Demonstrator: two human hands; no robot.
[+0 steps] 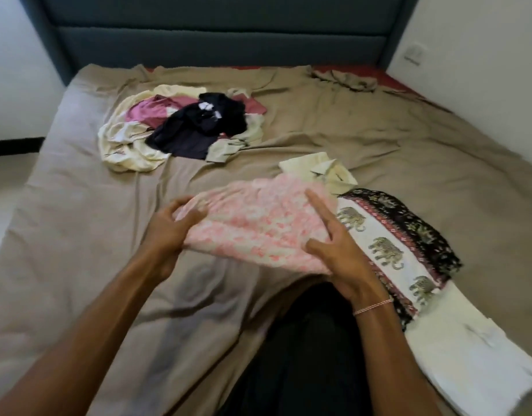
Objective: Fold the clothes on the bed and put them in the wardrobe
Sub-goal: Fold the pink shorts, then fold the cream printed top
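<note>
Forearms reach over the bed (78, 235): left hand (171, 226) grips one end of the pink garment (258, 226), right hand (333, 244) lies flat-fingered on the other, beside the elephant-print cloth (384, 250); a one-sided lift likely spills the fold.

We logged a dark teal padded headboard (222, 34) across the far side, in two horizontal panels. White left wall (9, 70), white right wall (483, 85). The right wall carried a white plate (414, 54), too blurry to tell switch from socket. A black skirting strip (15, 145) ran along the left wall's base, pale floor (6, 187) below. A red strip (393, 81) showed just under the headboard.
</note>
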